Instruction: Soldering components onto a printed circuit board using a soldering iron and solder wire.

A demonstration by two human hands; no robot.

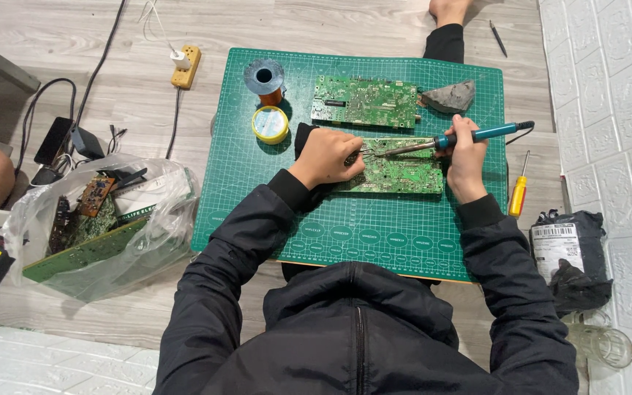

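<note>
1. The right hand (467, 162) is closed around the blue handle of a soldering iron (453, 138); the iron's metal tip points leftward and meets the circuit board (396, 173) lying under both hands.
2. The left hand (327, 156) rests on the left part of that board, fingers curled around a thin metal tool, apparently tweezers (363, 153); its tip sits just beside the iron's tip.
3. The board lies flat on a green cutting mat (345, 227), between the two hands.
4. A second circuit board (363, 101) lies on the mat just beyond the hands.
5. Beyond the left hand stand a spool of solder wire (265, 79) and a round yellow tin (270, 123), close to each other.
6. A grey sponge-like lump (450, 97) sits just beyond the right hand.
7. A screwdriver with a red and yellow handle (518, 192) lies off the mat, just to the right of the right hand.
8. Well to the left of the left hand, a clear plastic bag (96, 227) holds more circuit boards.
9. A yellow power strip (186, 66) lies far beyond the left hand, off the mat.
</note>
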